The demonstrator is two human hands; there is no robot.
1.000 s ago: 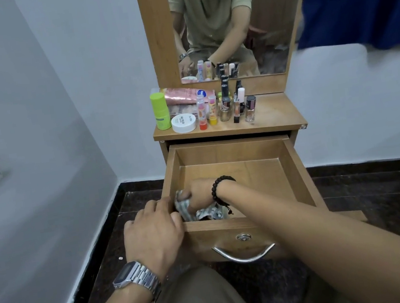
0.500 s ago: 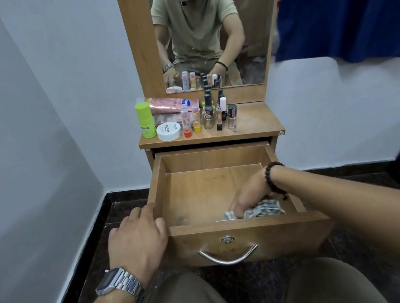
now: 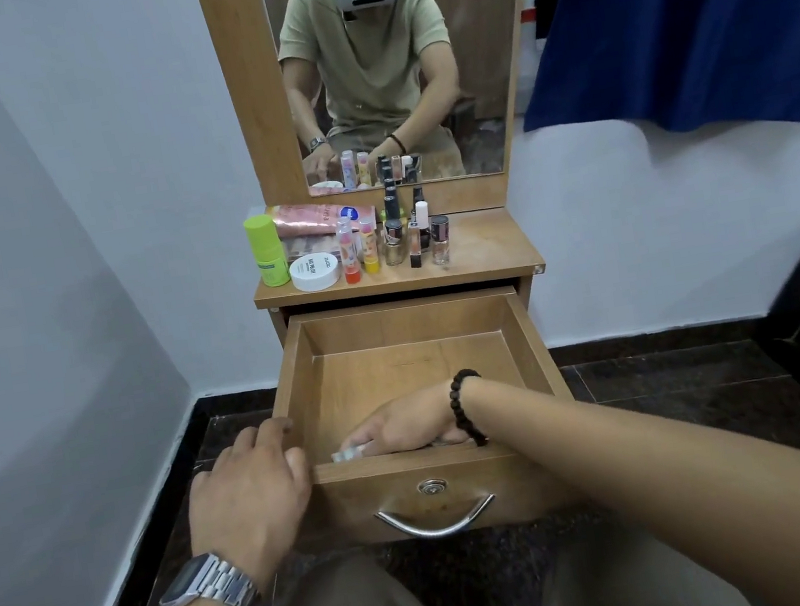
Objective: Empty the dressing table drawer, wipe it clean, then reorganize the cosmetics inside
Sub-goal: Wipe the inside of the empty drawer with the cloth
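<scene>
Down at the open drawer [image 3: 412, 332], our right hand [image 3: 406, 426] presses a cloth [image 3: 348, 453] onto its floor by the front wall, fingers mostly straight. Our left hand [image 3: 248, 496] rests on the front-left corner, fingers loosely curled over the edge. Cosmetics [image 3: 359, 249] stand on the tabletop [image 3: 484, 254] above, below the mirror [image 3: 474, 84].

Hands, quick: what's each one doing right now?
Left hand: open, fingers resting on the drawer front left corner.
Right hand: inside the drawer, pressing a cloth; grip cannot be told.
</scene>
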